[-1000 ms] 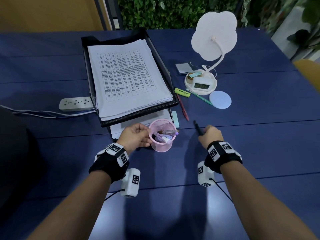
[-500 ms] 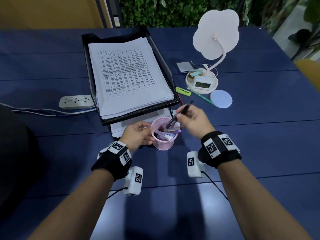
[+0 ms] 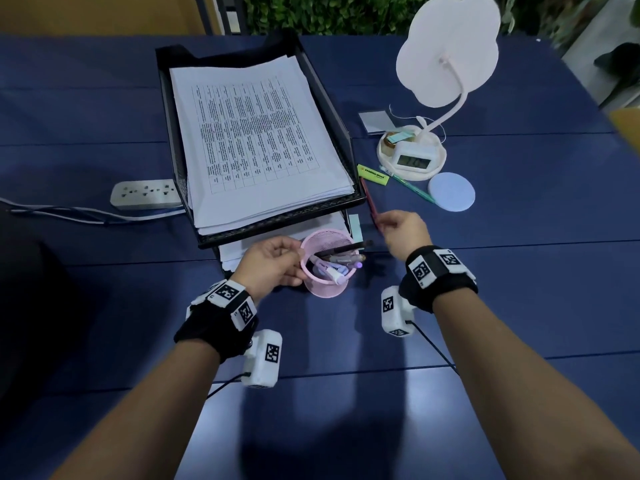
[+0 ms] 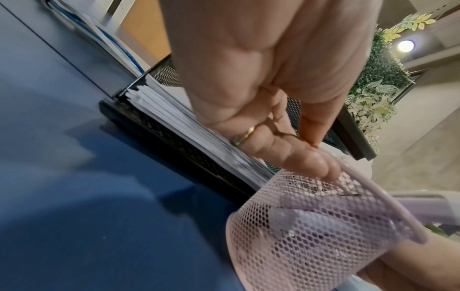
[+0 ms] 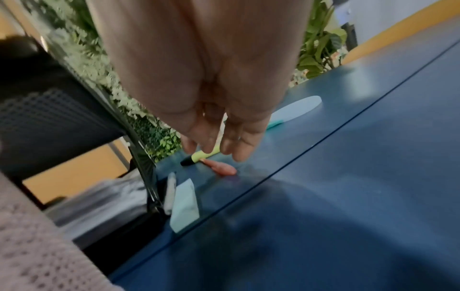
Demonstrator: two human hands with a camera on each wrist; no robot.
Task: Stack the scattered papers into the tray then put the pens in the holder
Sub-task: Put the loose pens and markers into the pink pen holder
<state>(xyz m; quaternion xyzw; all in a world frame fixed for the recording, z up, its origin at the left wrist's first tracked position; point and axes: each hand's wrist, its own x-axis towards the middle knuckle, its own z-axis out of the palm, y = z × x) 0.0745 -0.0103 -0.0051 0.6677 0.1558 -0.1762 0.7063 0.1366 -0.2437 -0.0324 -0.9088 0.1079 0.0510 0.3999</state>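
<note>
You're at an office desk: a blue table [image 3: 519,289] with a black mesh paper tray [image 3: 341,140], a power strip [image 3: 145,194], a flower-shaped desk lamp [image 3: 446,53], a small digital clock [image 3: 414,159], and a foliage wall [image 3: 329,12] behind.

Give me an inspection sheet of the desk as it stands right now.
Surface: blue table, seamed boards.
Job's things: papers stacked in black tray; more sheets in its lower tier. Pink holder holds black pen and purple pens. Red pen, green pen and highlighter lie on the table.
Clutter: lamp, clock, round pad, sticky notes.
Hands: left hand grips the holder's rim; right hand at the red pen's near end, fingers straight in the wrist view, no grip seen.
Cables: power strip, cords running left.
Surroundings: plants, yellow wall.
</note>
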